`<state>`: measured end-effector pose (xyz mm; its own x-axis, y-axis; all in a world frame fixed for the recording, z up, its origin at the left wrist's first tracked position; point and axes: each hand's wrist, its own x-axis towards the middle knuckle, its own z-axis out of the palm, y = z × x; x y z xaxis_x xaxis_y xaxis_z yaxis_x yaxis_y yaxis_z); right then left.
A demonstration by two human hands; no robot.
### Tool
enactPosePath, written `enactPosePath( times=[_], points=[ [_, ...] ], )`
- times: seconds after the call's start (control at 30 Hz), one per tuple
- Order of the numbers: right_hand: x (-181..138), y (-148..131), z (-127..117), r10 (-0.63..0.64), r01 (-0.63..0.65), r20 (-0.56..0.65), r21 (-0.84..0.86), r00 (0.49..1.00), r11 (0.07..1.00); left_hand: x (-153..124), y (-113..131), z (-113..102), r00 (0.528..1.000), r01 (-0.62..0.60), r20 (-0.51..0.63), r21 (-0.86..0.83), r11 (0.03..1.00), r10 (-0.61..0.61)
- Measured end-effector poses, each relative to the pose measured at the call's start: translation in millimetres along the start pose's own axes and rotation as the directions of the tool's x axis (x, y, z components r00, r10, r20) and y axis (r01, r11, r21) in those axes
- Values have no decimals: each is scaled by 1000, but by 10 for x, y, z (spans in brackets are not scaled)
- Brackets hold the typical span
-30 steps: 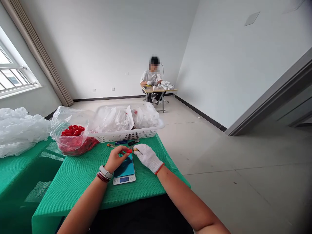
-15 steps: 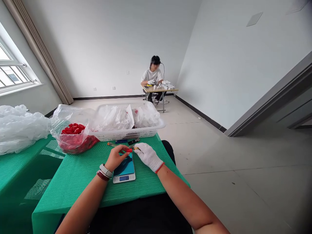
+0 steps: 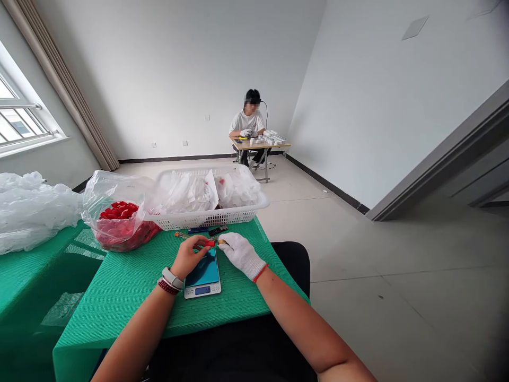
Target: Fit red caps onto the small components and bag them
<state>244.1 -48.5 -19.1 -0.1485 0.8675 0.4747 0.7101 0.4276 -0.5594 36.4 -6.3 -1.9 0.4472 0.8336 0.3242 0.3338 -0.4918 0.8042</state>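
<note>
My bare left hand (image 3: 187, 258) and my right hand (image 3: 240, 256), in a white knit glove, pinch a small red piece with a gold-coloured end (image 3: 209, 243) between their fingertips. Both hands sit just above a pocket digital scale (image 3: 202, 289), whose top has a blue sheen (image 3: 202, 269). Behind the fingers lies a thin orange-tipped tool (image 3: 182, 235), with a blue item (image 3: 198, 230) and a black item (image 3: 217, 231) close by. A clear bag of red plastic pieces (image 3: 119, 225) sits to my left on the green mesh-covered table (image 3: 119, 302).
A white plastic basket (image 3: 207, 218) of plastic bags stands at the table's far edge. A heap of clear plastic (image 3: 32, 212) lies on the left. A black seat (image 3: 292, 260) shows beyond the right edge. Across the room, a seated person (image 3: 247, 122) works at a small table (image 3: 258, 143).
The view has shifted slightly, bringing more of the black seat into sight at the table's right. My hands have stayed nearly in place, still holding the small red piece.
</note>
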Motion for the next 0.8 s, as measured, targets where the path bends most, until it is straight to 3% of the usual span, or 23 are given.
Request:
enactPosePath(
  times=[0.27, 0.5, 0.67, 0.8],
  points=[
    [-9, -51, -57, -62, 62, -11, 48, 998, 997, 7, -4, 17, 999, -6, 42, 32, 999, 5],
    [-5, -10, -18, -38, 38, -4, 3, 999, 999, 28, -27, 36, 999, 42, -24, -100, 994, -45],
    [3, 28, -22, 5, -5, -73, 2, 997, 1000, 25, -20, 49, 994, 104, 41, -229, 968, -97],
    [-3, -18, -48, -34, 36, -72, 29, 997, 999, 30, -19, 53, 988, 152, 37, -312, 938, -147]
  ],
)
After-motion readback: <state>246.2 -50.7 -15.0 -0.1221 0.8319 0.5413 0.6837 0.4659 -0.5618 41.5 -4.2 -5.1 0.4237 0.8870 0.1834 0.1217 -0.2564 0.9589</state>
